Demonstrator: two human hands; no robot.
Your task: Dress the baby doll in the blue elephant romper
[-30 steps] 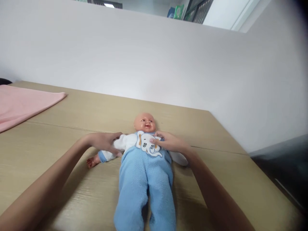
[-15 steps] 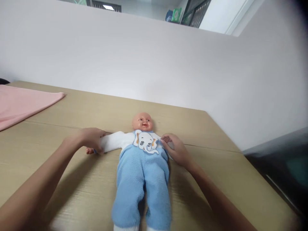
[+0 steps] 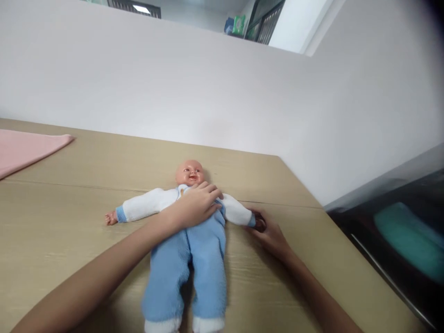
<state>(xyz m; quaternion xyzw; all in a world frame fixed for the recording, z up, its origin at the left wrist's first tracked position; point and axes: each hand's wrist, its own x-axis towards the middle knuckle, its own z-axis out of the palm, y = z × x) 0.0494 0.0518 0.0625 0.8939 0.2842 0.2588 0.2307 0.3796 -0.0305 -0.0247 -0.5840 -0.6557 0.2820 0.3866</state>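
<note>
A baby doll (image 3: 208, 259) lies on its back on the table (image 3: 263, 277), its head away from me. It wears a white and blue suit, and both its sleeves stretch out sideways. Across its chest rests my left hand (image 3: 194, 206), fingers extended toward the shoulder on the right and covering the chest print. My right hand (image 3: 272, 233) is wrapped around the doll's hand and blue cuff at the end of the right-side sleeve (image 3: 237, 210). The doll's other hand (image 3: 111, 217) lies free on the table.
A pink cloth (image 3: 31, 148) lies at the table's left side. Behind the table stands a white wall (image 3: 156, 83). Beyond the right edge is a dark area with a teal object (image 3: 409, 240). A green packet (image 3: 238, 25) sits far back above the wall.
My left hand has moved from the left-side sleeve onto the chest. My right hand has slid outward to the doll's hand, and the right-side arm now extends sideways. The view has shifted slightly right.
</note>
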